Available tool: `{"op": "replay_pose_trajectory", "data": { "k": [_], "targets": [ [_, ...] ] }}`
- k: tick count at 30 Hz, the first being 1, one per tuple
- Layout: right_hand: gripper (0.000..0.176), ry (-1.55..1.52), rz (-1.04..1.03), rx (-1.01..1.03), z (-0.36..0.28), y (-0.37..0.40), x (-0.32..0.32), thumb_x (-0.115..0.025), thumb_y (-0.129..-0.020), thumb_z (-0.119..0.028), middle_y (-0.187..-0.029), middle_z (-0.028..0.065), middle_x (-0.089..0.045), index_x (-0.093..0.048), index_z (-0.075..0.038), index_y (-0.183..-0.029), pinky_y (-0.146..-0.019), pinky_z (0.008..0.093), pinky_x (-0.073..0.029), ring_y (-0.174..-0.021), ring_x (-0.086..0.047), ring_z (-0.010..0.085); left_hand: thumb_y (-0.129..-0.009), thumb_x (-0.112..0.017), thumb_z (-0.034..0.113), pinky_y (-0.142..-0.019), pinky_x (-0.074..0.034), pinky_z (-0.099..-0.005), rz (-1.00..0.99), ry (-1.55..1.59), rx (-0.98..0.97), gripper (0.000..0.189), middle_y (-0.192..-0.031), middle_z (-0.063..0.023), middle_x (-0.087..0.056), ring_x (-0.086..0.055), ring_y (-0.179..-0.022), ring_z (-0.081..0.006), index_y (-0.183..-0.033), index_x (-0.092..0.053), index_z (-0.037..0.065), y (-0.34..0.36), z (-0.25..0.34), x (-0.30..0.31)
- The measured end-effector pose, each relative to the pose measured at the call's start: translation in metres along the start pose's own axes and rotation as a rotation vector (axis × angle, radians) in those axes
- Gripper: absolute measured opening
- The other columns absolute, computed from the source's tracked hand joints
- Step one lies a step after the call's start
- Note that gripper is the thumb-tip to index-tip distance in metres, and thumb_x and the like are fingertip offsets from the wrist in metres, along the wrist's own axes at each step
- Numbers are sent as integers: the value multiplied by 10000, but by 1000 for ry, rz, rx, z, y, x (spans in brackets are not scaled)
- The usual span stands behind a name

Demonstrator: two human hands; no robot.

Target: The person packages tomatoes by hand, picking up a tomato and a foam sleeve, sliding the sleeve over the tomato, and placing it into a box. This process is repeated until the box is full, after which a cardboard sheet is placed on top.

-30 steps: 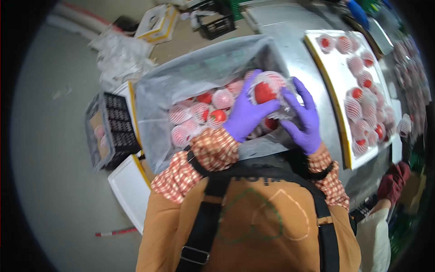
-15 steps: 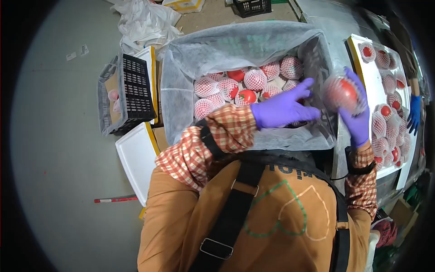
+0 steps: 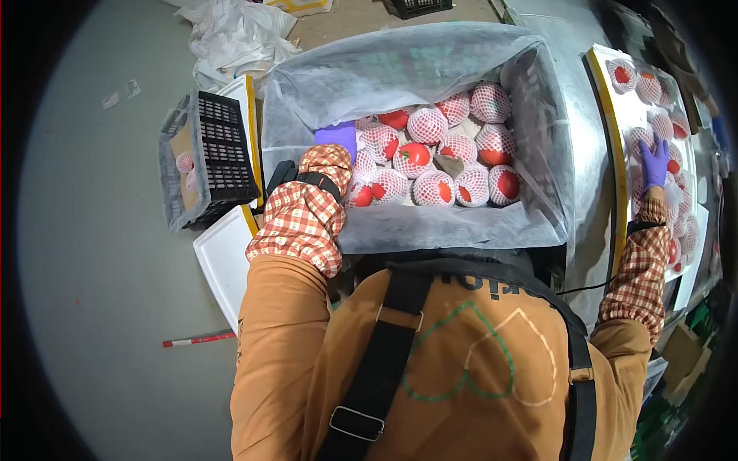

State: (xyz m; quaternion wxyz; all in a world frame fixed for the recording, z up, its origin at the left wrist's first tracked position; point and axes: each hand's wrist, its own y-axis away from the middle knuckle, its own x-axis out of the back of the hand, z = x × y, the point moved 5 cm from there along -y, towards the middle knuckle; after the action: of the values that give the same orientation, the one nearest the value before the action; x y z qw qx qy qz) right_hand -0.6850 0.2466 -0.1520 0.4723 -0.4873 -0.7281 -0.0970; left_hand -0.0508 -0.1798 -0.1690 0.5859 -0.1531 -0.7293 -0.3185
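Observation:
My left hand [image 3: 336,139], in a purple glove, is inside the lined crate [image 3: 453,229] at its left side; its fingers are hidden. Several red tomatoes [image 3: 415,157] in white foam nets lie beside it in the crate. At the right, my right hand [image 3: 655,164], also gloved, rests on netted tomatoes [image 3: 675,149] on a white foam tray [image 3: 617,127], its fingers spread. Whether anything lies under its palm is hidden.
A black crate [image 3: 224,150] with a liner stands on the left, beside white lids [image 3: 221,261]. White plastic bags [image 3: 234,34] lie at the upper left. A metal table [image 3: 586,184] lies between the big crate and the tray.
My left hand has moved left and down into the crate's left side. My right hand has moved right onto the tray and no longer holds the tomato it had above the crate's edge.

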Motion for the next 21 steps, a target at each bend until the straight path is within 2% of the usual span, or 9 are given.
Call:
{"op": "replay_pose_trajectory", "data": {
  "k": [2,5,8,10,12,14,15,18,21],
  "targets": [
    [581,243,23,32,-32,13,5,-678,-850,-252,-1448,257,-352,-496,22,-1329,-1076,350,-335,-1345,-373,313,-798,-629,182,-875,-519,-428,-76,-30,35,388,-1173,-170,-631,-628,-1061,-328,-1172,-609,83,-2,0,1],
    [479,-22,13,209,-96,38,15,-632,-891,-207,-1447,173,-400,-519,-38,-1325,-1090,353,-317,-1349,-376,284,-786,-654,208,-884,-518,-420,-77,-87,81,416,-1202,-165,-621,-628,-1071,-310,-1189,-611,113,0,2,3],
    [428,-445,-145,93,-176,82,18,-600,-916,-165,-1424,143,-442,-526,-73,-1327,-1082,347,-338,-1323,-416,253,-747,-712,314,-915,-507,-412,-179,-118,66,497,-1185,-151,-635,-636,-1062,-295,-1193,-618,119,5,2,12],
    [400,-377,-147,119,-247,116,35,-568,-933,-119,-1400,120,-477,-527,-92,-1329,-1076,344,-354,-1300,-449,228,-702,-751,358,-919,-506,-408,-105,-52,34,566,-1186,-150,-635,-631,-1072,-292,-1192,-620,106,18,10,32],
    [415,-621,-193,227,-296,141,33,-559,-920,-75,-1384,121,-495,-511,-58,-1332,-1070,354,-370,-1302,-450,234,-686,-765,349,-899,-517,-372,-172,41,-22,611,-1178,-164,-632,-638,-1056,-259,-1201,-601,63,23,25,62],
    [471,-535,-279,287,-350,165,35,-586,-873,-55,-1375,144,-499,-498,-37,-1335,-1086,352,-345,-1310,-442,246,-707,-763,345,-895,-516,-350,-327,624,-80,672,-1185,-170,-620,-632,-1045,-239,-1249,-544,13,15,26,57],
    [507,-564,-338,287,-372,179,30,-606,-868,-82,-1382,144,-490,-475,-38,-1356,-1088,350,-341,-1316,-433,247,-707,-763,345,-895,-516,-350,-323,628,-94,672,-1185,-170,-620,-632,-1045,-239,-1249,-544,13,19,31,60],
    [744,-622,-482,453,-425,210,4,-729,-781,-157,-1442,164,-415,-376,-44,-1426,-1112,369,-317,-1362,-369,291,-913,-587,278,-910,-516,-367,-596,1723,-157,529,-1199,-150,-607,-631,-1034,-243,-1314,-457,-41,55,72,90],
    [964,-477,-506,596,-470,231,-8,-798,-698,-248,-1489,233,-283,-258,-41,-1468,-1120,414,-295,-1370,-317,382,-953,-541,292,-908,-515,-327,-718,2012,-64,503,-1219,-107,-593,-619,-1051,-192,-1352,-429,7,87,98,113]
  ]
}}
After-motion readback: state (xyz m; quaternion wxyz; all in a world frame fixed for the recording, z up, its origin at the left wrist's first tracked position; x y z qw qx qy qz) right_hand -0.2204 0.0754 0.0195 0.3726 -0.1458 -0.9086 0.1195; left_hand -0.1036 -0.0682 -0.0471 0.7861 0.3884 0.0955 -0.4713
